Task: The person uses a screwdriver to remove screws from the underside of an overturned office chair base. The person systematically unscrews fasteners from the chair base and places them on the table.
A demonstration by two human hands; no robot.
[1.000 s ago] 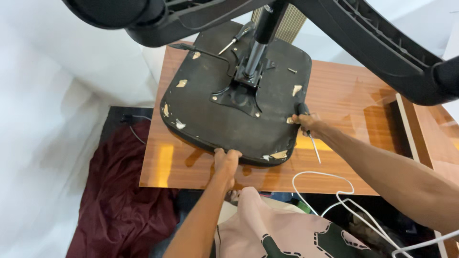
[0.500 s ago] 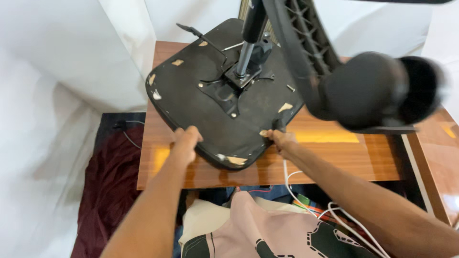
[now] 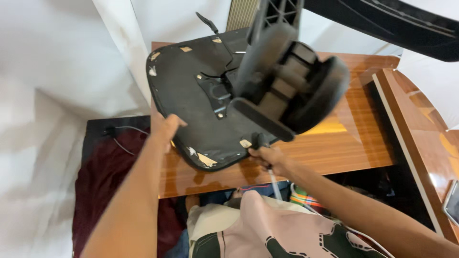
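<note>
Left hand (image 3: 168,128) first: it presses against the near-left edge of the upturned black chair seat (image 3: 191,100), fingers curled onto the rim, gripping it; the seat spreads away from that hand, up and to its right, lying underside-up on the glossy wooden table (image 3: 354,138); its long axis runs diagonally, from the far-left corner beyond the left hand toward the near corner by the right hand. Moving across, a blurred black caster wheel (image 3: 291,91) of the chair base looms between the two hands, nearer the camera than the seat. Right hand (image 3: 267,155) now: closed around a dark tool handle (image 3: 258,142) at the seat's near corner, touching the rim; both hands are at the seat's edge, the seat lying beyond and between them.
</note>
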